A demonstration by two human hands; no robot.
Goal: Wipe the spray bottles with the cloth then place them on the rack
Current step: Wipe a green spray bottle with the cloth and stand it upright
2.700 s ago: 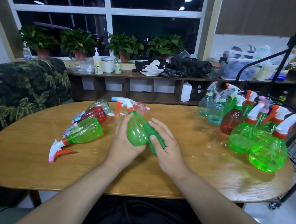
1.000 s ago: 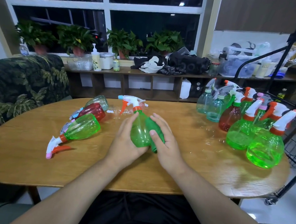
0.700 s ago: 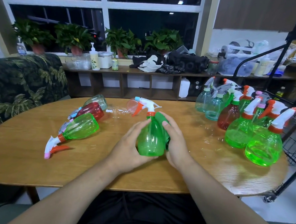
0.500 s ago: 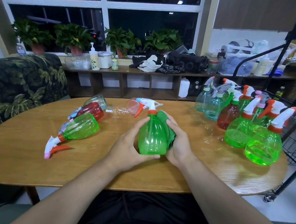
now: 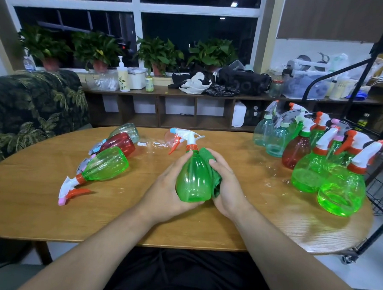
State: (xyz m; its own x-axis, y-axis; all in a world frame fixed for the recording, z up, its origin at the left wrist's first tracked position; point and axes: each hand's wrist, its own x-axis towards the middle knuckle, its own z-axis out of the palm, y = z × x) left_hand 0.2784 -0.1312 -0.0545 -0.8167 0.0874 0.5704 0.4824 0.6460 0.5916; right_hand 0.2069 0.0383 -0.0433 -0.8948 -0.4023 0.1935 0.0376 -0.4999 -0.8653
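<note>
Green spray bottle (image 5: pixel 194 180) upright, left hand (image 5: pixel 166 192) curled round it, right hand (image 5: pixel 228 189) clutching cloth (image 5: pixel 205 154) against it.

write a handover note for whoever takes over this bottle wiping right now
Left grip holds the green spray bottle upright. Right grip presses the green cloth against its side.
Lying bottles are at the left of the table; upright bottles are clustered at its right end, beside the rack.
Done: no bottle seen on the rack.
Left: finish wiping, rack this bottle, then the rest.
</note>
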